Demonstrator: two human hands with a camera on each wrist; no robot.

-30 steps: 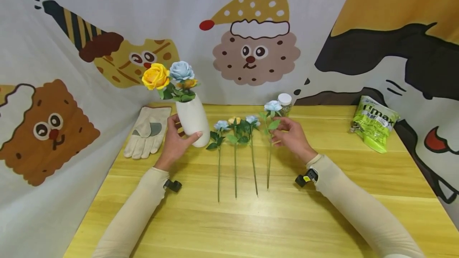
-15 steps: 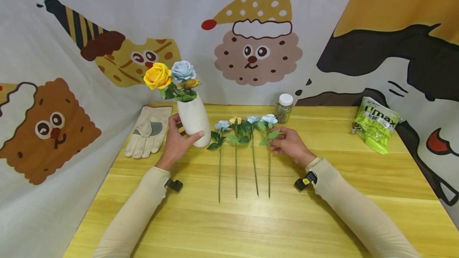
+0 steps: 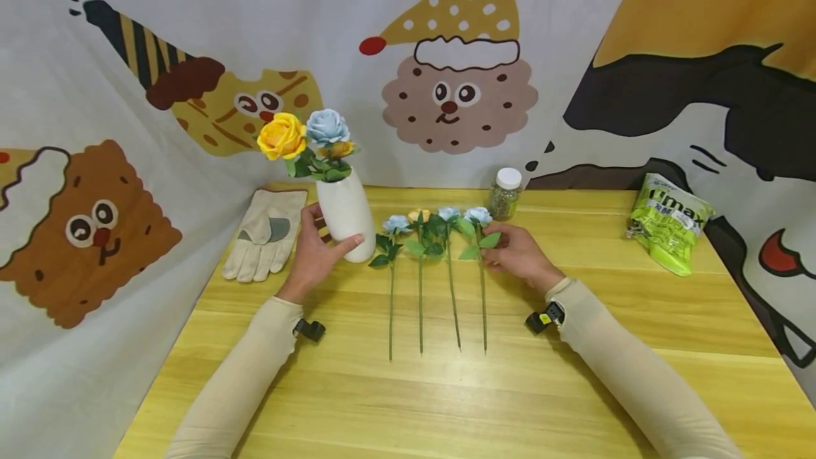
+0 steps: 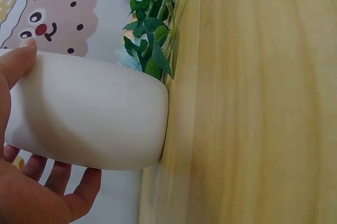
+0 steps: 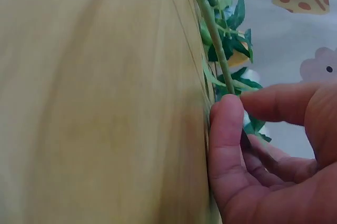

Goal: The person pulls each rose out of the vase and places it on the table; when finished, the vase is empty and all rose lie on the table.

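My left hand grips a white vase, thumb across its front and fingers round its left side. In the left wrist view the base of the vase is down at the wooden tabletop. Yellow roses and a light blue rose stand in it. My right hand pinches the stem of the rightmost blue rose just under its leaves. The right wrist view shows that stem between thumb and forefinger, low over the table. Left of it lie several more roses, side by side, stems toward me.
A work glove lies left of the vase. Behind my right hand stands a clear jar with a white lid. A green snack bag sits at the back right. The patterned cloth hangs along the table's back edge.
My right hand has lowered the blue rose to the tabletop beside the others, then shifted its stem slightly right. My left hand has kept its hold on the vase in place.
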